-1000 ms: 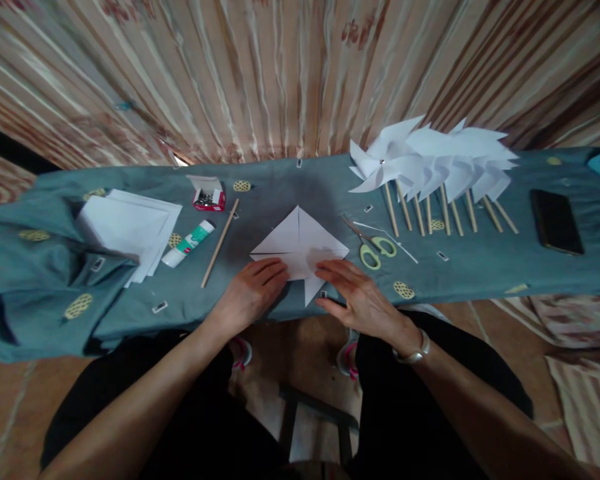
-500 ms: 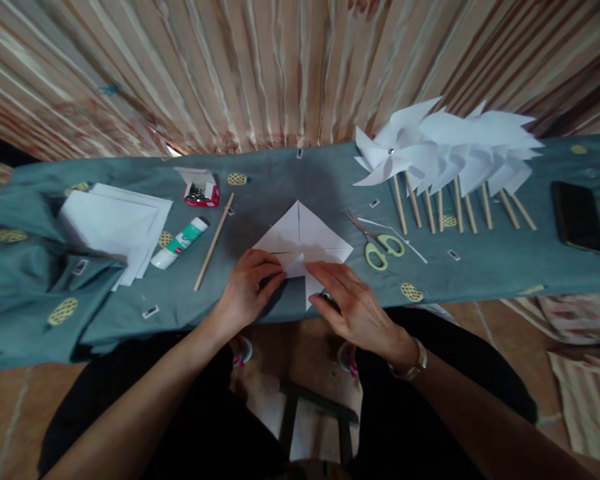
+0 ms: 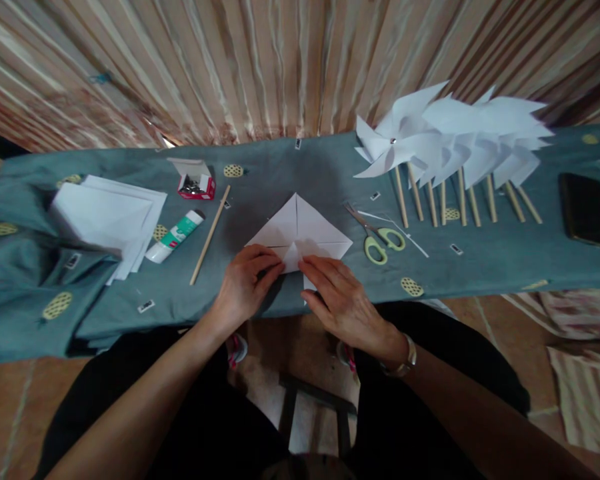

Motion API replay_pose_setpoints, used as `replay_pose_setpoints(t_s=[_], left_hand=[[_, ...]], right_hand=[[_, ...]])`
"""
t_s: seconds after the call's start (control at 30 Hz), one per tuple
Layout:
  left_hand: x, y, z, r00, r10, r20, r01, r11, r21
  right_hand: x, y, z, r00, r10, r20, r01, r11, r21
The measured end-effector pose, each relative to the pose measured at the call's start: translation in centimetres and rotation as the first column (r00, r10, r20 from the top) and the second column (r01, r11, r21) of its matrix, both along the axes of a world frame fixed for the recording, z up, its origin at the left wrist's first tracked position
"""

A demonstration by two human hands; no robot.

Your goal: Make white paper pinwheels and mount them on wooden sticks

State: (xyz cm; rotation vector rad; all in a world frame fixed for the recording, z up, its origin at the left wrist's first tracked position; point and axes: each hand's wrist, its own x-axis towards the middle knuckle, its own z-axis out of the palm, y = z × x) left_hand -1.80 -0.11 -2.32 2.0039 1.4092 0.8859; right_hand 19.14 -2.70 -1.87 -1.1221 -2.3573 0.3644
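Note:
A white paper square (image 3: 315,230) with slits cut in from its corners lies turned like a diamond in front of me. Its near part is bent up toward the middle. My left hand (image 3: 247,280) pinches the paper's near left edge between thumb and fingers. On the near right side, my right hand (image 3: 337,293) grips the paper, its fingertips on the folded flap; a loose corner shows under that hand. Green-handled scissors (image 3: 377,240) lie open just right of the paper. To its left rests a thin wooden stick (image 3: 210,235).
A glue stick (image 3: 176,236), a red box of small metal pieces (image 3: 196,187) and stacked white sheets (image 3: 105,217) lie at left. Several paper pinwheels (image 3: 405,143) on sticks overlap at the back right. A paper strip (image 3: 415,245) and a black phone (image 3: 586,210) lie right.
My right hand has shifted slightly left, closer to my left hand, and the near flap of paper now stands folded toward the centre. The whole view has shifted slightly.

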Motion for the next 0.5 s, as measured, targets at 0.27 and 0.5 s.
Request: replay_pose_setpoints(t_s=[0.27, 0.5], left_hand=[[-0.06, -0.13, -0.50, 0.998, 0.053, 0.045, -0.052, 0.998, -0.021], [-0.01, 0.04, -0.57, 0.999, 0.044, 0.009, -0.043, 0.999, -0.009]], right_hand=[[-0.26, -0.25, 0.11, 0.999, 0.006, -0.044, -0.007, 1.000, -0.018], [-0.40, -0.25, -0.11, 1.000, -0.015, -0.013, 0.015, 1.000, -0.012]])
